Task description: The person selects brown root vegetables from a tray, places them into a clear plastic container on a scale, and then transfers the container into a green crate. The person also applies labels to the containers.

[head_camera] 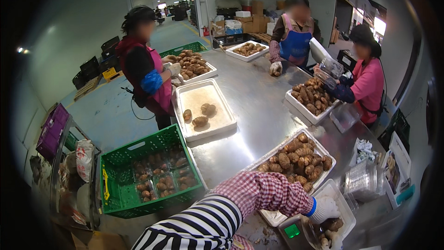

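Observation:
My left hand (pixel 325 210), in a white knit glove with a blue cuff, reaches across to the lower right. Its fingers curl over a brown taro corm (pixel 332 224) above a clear plastic box (pixel 309 231). This box sits at a weighing scale (pixel 292 231) with a lit green display. Part of my right hand (pixel 333 240), also gloved, shows at the bottom edge beside the box; its grip is hidden. Beyond my left forearm lies a white foam tray heaped with taro corms (pixel 295 158). Another white foam tray (pixel 347 211) stands beside the scale.
A green crate (pixel 138 146) holding packed boxes of taro stands left of the steel table (pixel 256 100). A foam tray (pixel 194 100) holds a few corms. Stacked clear boxes (pixel 364 180) sit at the right. Three co-workers stand around the table with more taro trays (pixel 314 116).

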Demonstrator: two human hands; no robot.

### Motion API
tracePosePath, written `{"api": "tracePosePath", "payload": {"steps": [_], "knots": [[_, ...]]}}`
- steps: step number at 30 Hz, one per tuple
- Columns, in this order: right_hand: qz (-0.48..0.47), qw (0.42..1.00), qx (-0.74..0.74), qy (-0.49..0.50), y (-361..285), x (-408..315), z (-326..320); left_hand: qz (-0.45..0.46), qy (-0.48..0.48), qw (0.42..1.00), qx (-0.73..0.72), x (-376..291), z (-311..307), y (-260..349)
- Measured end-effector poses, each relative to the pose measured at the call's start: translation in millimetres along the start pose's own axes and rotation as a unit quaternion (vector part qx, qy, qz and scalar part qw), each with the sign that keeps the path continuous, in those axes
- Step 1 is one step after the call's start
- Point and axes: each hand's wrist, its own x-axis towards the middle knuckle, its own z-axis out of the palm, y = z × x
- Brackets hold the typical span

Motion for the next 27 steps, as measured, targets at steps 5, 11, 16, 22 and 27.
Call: {"api": "tracePosePath", "payload": {"steps": [5,11,16,22,27], "knots": [[-0.097,0.952,-0.29,0.007,-16.0,1.2,13.9,0.009,0.083,0.993,-0.087,22.8,2.6,28.3],[0.003,0.981,-0.01,0.194,-24.5,-14.1,-19.0,0.146,0.025,0.988,-0.05,23.3,15.4,11.6],[0.279,0.858,0.308,0.302,38.4,12.2,-55.5,0.183,-0.102,0.975,0.074,31.4,8.8,19.4],[0.246,0.879,0.326,0.247,116.1,53.8,-19.1,0.233,0.067,0.97,-0.035,-2.8,4.4,21.5],[0.14,0.904,0.256,0.313,129.0,60.0,-42.6,0.115,0.11,0.985,-0.064,-2.3,-40.6,6.3]]}}
